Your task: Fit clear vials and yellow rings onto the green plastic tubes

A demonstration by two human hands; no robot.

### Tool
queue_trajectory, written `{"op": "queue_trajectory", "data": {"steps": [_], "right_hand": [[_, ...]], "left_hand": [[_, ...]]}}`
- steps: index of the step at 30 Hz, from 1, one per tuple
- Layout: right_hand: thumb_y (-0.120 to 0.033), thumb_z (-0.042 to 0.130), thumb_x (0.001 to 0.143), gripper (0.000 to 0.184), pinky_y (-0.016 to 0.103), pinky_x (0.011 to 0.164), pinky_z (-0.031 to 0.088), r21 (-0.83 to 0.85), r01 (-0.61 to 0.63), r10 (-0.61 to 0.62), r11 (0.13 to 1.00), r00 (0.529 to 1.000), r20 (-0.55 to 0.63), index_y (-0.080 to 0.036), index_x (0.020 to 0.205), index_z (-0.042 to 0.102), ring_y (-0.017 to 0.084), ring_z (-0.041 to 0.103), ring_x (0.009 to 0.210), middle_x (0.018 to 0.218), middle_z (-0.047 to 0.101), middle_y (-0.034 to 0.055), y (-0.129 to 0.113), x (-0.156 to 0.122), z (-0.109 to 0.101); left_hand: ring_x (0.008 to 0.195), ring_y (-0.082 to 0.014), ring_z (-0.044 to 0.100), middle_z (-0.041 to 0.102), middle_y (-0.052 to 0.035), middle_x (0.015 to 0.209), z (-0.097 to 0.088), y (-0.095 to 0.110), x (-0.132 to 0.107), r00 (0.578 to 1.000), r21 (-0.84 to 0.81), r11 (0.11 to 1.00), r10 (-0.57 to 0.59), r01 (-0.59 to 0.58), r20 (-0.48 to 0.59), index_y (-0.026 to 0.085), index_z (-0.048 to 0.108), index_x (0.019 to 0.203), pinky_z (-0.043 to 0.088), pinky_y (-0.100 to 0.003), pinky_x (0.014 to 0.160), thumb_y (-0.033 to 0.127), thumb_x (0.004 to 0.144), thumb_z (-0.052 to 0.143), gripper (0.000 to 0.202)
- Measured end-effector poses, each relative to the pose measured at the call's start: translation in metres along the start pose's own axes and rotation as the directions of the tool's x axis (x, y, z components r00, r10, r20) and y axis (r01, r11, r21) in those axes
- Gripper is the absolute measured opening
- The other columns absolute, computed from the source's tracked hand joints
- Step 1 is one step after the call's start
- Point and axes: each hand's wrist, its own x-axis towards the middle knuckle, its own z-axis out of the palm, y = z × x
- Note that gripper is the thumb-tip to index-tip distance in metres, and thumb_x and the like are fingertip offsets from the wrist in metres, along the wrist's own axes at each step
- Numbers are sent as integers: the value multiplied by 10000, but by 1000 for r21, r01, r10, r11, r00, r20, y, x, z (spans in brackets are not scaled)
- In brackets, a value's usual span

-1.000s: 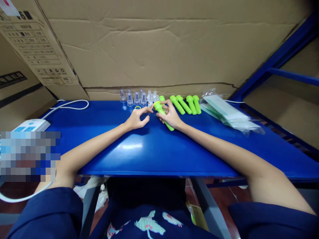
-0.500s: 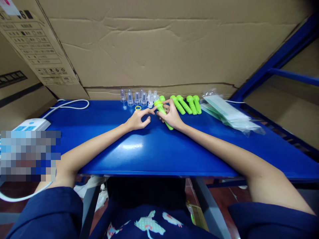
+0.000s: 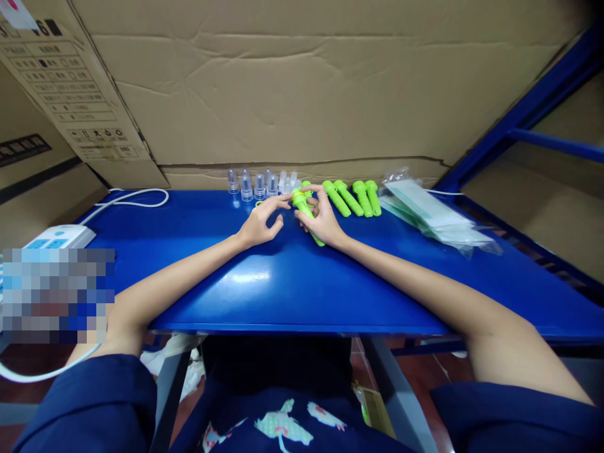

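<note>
My right hand (image 3: pixel 323 220) is closed round a lime-green flashlight-shaped handle (image 3: pixel 301 200), which leans with its wide head up and to the left. Yellow shows at that head, perhaps a ring. My left hand (image 3: pixel 261 223) has its fingers stretched toward the head, the fingertips at or very near its left side, the thumb held apart. Behind my left fingers a yellow ring (image 3: pixel 258 204) lies partly hidden on the table. Clear domed caps (image 3: pixel 246 189) stand at the back, with smaller whitish bulb-like parts (image 3: pixel 283 181) beside them, partly covered by my fingers.
Several more green handles (image 3: pixel 362 200) lie to the right of my right hand. Further right are plastic-bagged sheets (image 3: pixel 434 214). A white power strip (image 3: pixel 61 236) with a cable sits at the left of the blue table (image 3: pixel 292 289). Cardboard (image 3: pixel 283 94) walls the back.
My left fingers have come up and closer to the handle's head, now covering part of the yellow ring and the small parts. The clear tip above the handle's head no longer shows.
</note>
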Motion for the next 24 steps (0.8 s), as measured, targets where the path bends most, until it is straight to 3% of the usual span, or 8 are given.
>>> {"op": "queue_trajectory", "data": {"steps": [8,16,24], "right_hand": [[-388,714,835,483,223,373,426,23,56,-56,998,998,0,-297,1163,371,74,540,492,1005,630,0,5,1,0],[-359,723,821,473,209,357,416,24,42,-43,999,999,9,-289,1130,373,66,541,490,1056,644,17,4,1,0],[-321,689,812,418,208,346,400,21,54,-54,998,998,17,-278,1074,367,55,532,483,1075,629,20,2,1,-1]], "left_hand": [[1188,-247,618,635,-148,1255,0,-4,2,998,-70,996,57,-57,1,170,597,1127,581,-375,862,108,815,560,321],[1186,-254,606,595,-157,1284,1,-5,1,999,-156,987,33,-34,-6,173,586,1169,600,-354,818,113,810,574,364],[1188,-257,607,624,-144,1258,0,-4,1,997,-97,993,67,-64,27,183,595,1195,600,-363,815,108,807,563,396]]}}
